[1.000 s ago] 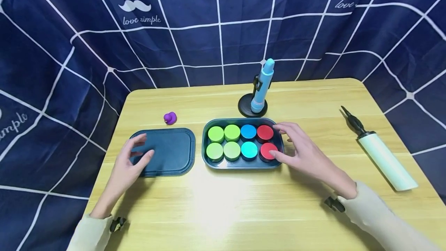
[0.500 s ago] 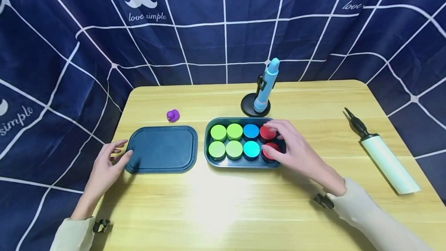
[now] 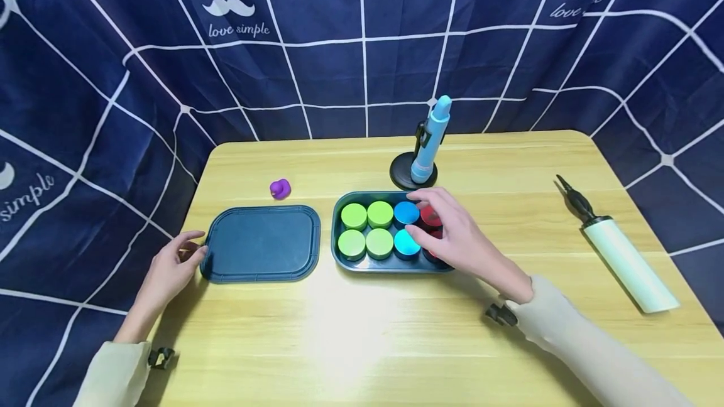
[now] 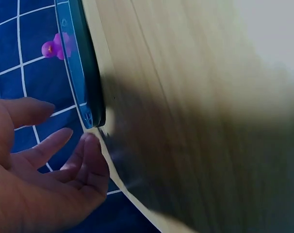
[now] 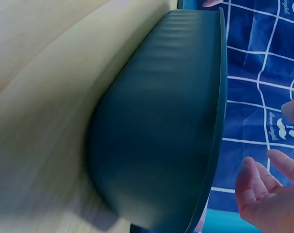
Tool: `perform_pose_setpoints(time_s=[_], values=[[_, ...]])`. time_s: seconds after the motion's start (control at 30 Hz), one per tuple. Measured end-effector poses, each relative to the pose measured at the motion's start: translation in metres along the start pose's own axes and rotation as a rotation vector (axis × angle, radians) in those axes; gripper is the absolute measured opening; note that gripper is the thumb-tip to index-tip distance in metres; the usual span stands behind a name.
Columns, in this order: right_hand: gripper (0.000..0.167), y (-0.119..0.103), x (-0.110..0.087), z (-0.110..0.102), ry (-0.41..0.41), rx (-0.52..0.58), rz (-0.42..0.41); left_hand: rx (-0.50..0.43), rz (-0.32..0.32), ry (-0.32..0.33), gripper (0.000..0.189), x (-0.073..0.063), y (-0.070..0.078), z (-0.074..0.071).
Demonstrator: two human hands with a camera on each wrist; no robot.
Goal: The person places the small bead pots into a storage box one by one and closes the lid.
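My left hand [image 3: 170, 272] is at the left edge of a flat dark blue lid or tray [image 3: 263, 244], its fingers loosely bent. In the left wrist view, nothing lies between thumb and fingers; whether a fingertip touches the rim I cannot tell. My right hand [image 3: 460, 237] hovers over a dark blue box [image 3: 390, 267], thumb and fingers spread above the blue and red round tops. Inside stand several round pieces with green tops [image 3: 379, 213], a blue top [image 3: 406, 213], a cyan top [image 3: 406, 244] and red tops [image 3: 429, 216], partly covered by that hand.
Behind the lid sits a small purple rubber duck [image 3: 279, 188]. A light blue pen-like device [image 3: 431, 146] stands in a black round stand [image 3: 400, 171] behind the box. A pale green hand pump [image 3: 628, 262] lies right. Dark blue curtains [image 3: 317, 49] surround the table.
My right hand has moved left, from the box's right end over the red tops toward the blue ones. My left hand has moved left from above the lid to its edge.
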State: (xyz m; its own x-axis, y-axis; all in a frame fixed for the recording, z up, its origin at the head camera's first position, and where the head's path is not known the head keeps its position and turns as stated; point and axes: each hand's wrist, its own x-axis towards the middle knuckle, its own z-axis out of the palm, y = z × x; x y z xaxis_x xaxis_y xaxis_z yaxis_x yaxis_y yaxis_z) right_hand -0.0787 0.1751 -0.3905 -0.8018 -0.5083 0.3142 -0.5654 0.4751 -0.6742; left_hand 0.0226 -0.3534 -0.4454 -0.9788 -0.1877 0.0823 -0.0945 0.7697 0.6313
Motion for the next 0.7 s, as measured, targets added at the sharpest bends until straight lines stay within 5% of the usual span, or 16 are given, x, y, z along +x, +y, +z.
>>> perform_pose_setpoints(time_s=[0.23, 0.47, 0.7], values=[[0.047, -0.004, 0.009, 0.009, -0.025, 0.033, 0.004, 0.032, -0.04, -0.052, 0.037, 0.009, -0.002, 0.003], [0.044, -0.006, 0.014, 0.017, -0.056, 0.055, -0.01, 0.054, 0.007, -0.055, 0.041, 0.016, -0.004, 0.005], [0.041, -0.008, 0.017, 0.022, -0.078, 0.077, -0.002, -0.071, 0.057, -0.087, 0.034, 0.017, -0.017, -0.005]])
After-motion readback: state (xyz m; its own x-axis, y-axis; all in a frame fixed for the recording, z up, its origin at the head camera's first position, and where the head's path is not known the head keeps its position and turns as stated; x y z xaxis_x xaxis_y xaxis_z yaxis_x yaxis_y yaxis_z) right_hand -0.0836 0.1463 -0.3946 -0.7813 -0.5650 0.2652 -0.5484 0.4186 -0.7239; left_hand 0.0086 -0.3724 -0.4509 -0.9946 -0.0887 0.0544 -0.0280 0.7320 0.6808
